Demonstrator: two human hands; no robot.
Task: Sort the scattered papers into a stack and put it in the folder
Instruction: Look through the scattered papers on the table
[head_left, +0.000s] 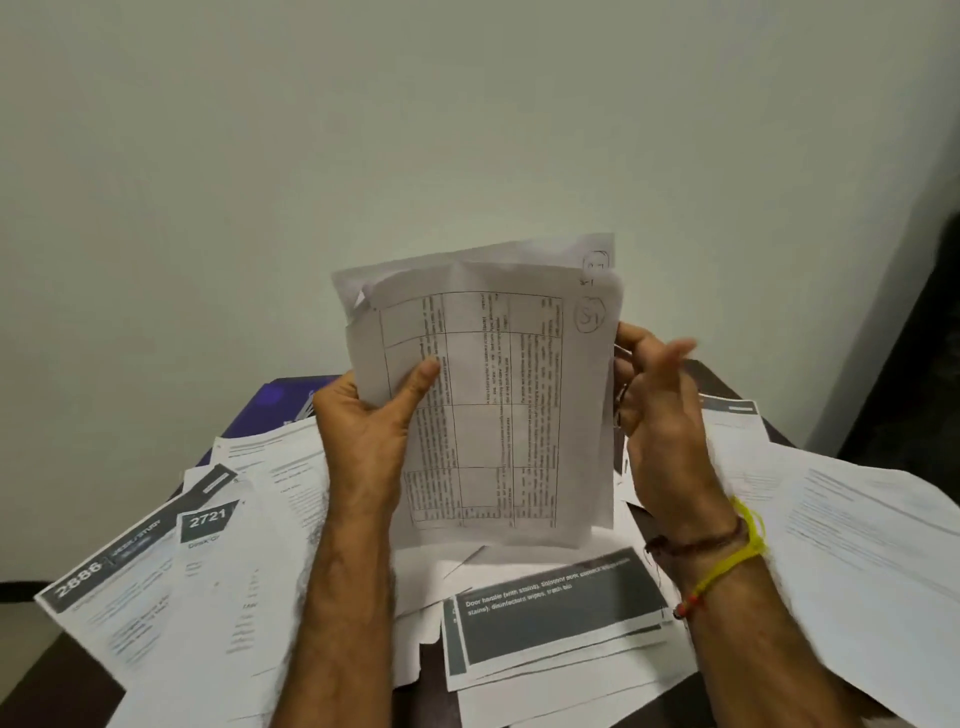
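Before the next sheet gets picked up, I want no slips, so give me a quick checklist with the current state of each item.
1. Left hand grips the held stack, thumb on front: ok.
2. Right hand steadying the stack's right edge: cannot tell, it is blurred.
3. Stack edges flush: not ok, a back sheet sticks out at the top.
4. Loose papers all gathered from the table: not ok, many remain.
5. Folder reachable: cannot tell, the purple item is mostly covered.

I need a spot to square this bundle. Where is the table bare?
Only dark slivers of table show: beside the right hand and before the grey-banner sheet. Elsewhere scattered papers crowd it; the purple folder is half covered.
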